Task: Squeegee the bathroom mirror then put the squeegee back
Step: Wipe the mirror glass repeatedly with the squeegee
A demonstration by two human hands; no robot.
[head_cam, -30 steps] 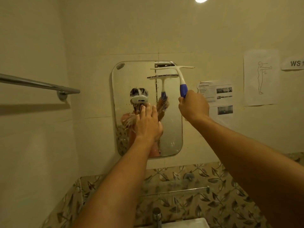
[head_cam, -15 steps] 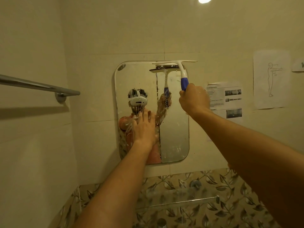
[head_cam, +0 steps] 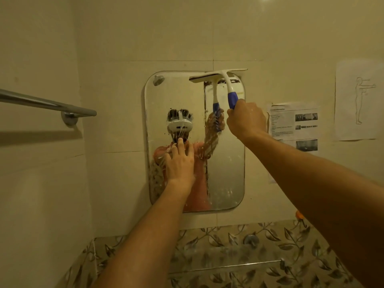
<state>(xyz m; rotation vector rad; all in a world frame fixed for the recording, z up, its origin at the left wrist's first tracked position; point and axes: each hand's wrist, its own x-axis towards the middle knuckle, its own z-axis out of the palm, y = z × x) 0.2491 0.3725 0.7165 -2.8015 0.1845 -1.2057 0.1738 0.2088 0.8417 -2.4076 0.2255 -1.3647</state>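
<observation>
One second on, the right hand [head_cam: 246,119], gripping the white, blue-handled plastic squeegee [head_cam: 218,76], has set its blade at the top right edge of the rounded wall mirror [head_cam: 226,173]. The left hand [head_cam: 179,163] presses flat on the wet glass. A downward stroke looks ready.

Bare hands [head_cam: 180,163], forearms [head_cam: 145,235]; refl. orange shirt [head_cam: 200,183], white headset [head_cam: 180,124].
</observation>
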